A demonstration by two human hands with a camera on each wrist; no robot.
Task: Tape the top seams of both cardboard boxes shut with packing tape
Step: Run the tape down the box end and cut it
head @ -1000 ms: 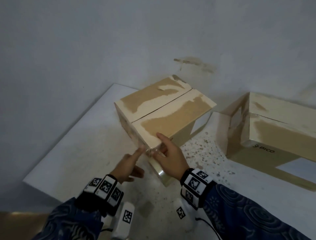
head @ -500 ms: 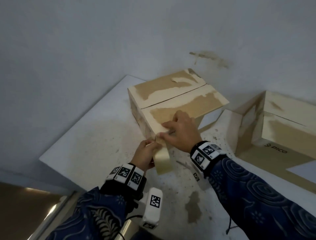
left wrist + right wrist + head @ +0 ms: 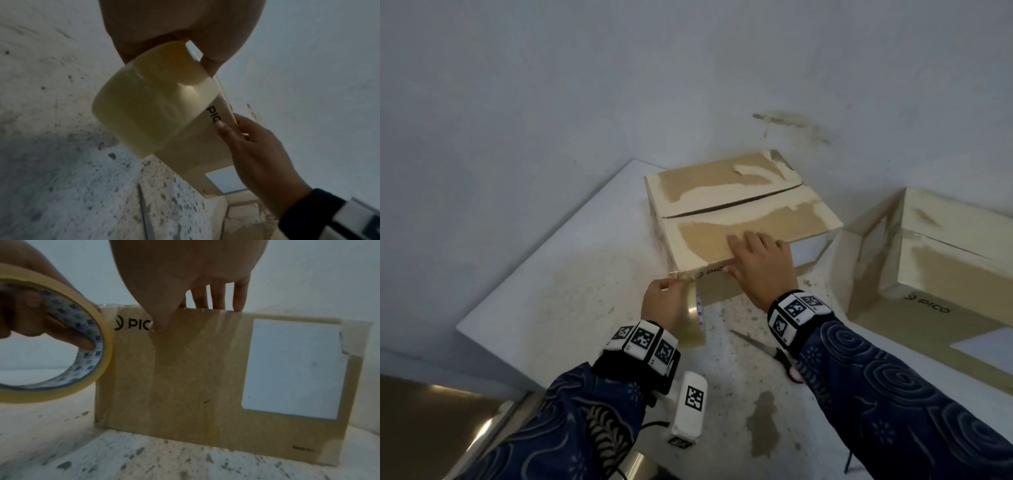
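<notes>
From the head view, the left hand point(image 3: 662, 301) grips the tape roll point(image 3: 693, 320) at the near box point(image 3: 739, 212) corner while the right hand point(image 3: 760, 263) lies flat on its front edge. Both wrist views show the same. Seam untaped, so I reckon next is pulling tape across it.

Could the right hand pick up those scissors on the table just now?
Probably not at once. The right hand lies spread on the near cardboard box, thumb pressing its front. The black-handled scissors lie on the speckled white table beneath that forearm, unobstructed; it need only let go.
</notes>
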